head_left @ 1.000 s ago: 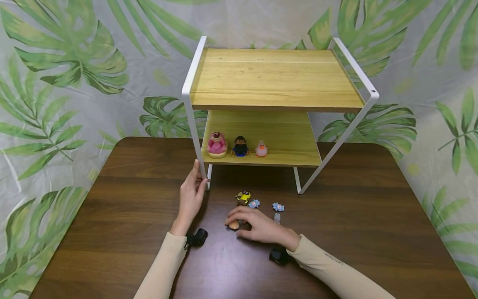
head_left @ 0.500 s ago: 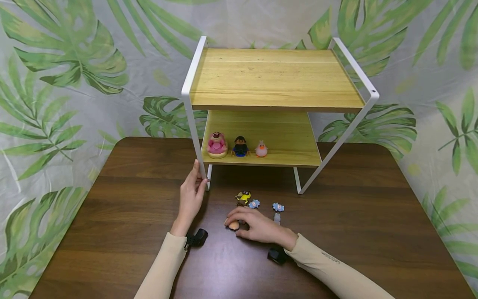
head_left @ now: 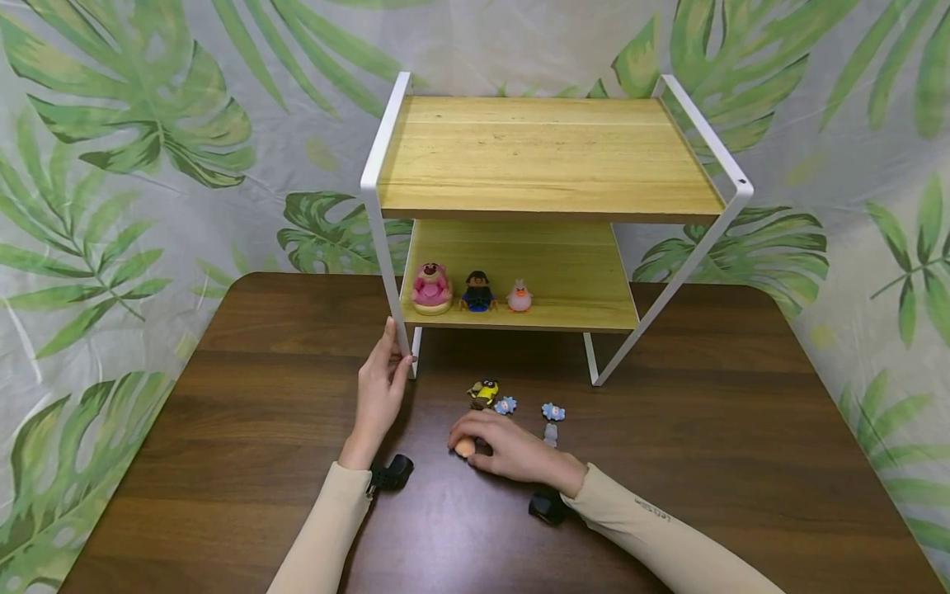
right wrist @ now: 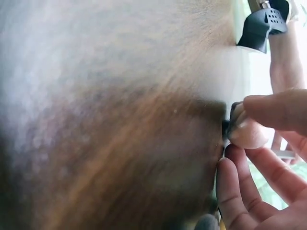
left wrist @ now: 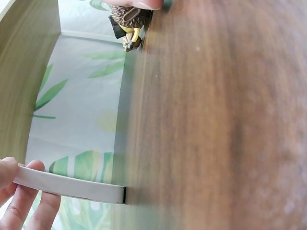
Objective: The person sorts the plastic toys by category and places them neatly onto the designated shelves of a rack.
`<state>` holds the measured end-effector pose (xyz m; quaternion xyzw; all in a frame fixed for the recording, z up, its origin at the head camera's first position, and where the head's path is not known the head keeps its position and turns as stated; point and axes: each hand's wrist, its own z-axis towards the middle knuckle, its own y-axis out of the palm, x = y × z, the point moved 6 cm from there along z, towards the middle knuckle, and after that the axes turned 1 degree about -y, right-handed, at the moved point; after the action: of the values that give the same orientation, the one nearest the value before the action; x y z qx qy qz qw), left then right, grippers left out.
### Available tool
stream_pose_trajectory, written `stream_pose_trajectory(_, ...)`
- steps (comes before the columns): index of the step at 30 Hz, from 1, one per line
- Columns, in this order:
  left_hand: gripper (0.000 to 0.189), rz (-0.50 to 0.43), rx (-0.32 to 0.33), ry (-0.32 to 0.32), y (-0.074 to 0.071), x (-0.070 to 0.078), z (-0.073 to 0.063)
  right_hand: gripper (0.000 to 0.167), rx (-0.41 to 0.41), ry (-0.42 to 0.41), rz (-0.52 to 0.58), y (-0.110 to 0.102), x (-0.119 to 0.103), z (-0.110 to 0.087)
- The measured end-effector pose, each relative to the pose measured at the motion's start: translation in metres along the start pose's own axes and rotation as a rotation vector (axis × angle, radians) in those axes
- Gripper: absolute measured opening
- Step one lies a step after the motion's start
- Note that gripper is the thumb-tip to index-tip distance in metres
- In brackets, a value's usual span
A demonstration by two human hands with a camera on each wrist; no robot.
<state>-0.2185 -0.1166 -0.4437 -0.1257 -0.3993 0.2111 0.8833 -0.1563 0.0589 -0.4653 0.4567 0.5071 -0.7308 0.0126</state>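
On the wood-grained table [head_left: 712, 487], my right hand [head_left: 505, 445] pinches a rounded, peach-coloured toy [head_left: 464, 447]; a yellow-and-brown figurine [head_left: 486, 393] sits between it and the shelf [head_left: 542, 157], whose flat white leg [head_left: 385, 264] my left hand [head_left: 377, 396] grips with curled fingers.

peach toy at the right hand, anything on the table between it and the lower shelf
Yes: the yellow toy and a small blue toy lie between the peach toy and the lower shelf, just beyond the right hand.
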Motion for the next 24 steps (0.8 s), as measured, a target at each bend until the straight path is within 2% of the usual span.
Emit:
stream_pose_trajectory(3,0.093,0.003,0.002,0.002,0.0,0.0,0.0,0.022,0.021,-0.006,0.018,-0.002,0.0,-0.001)
stream_pose_trajectory(12,0.094,-0.004,0.006,0.002,-0.001,-0.001,0.0,0.026,0.075,0.026,0.162,-0.015,0.0,-0.008)
stream_pose_trajectory(20,0.094,-0.002,0.008,-0.001,-0.001,-0.002,0.0,0.024,0.154,-0.013,0.1,-0.028,-0.003,-0.015)
stream_pose_trajectory(24,0.094,-0.011,0.007,-0.004,0.0,-0.002,0.0,0.022,0.183,-0.022,0.104,-0.034,-0.004,-0.018)
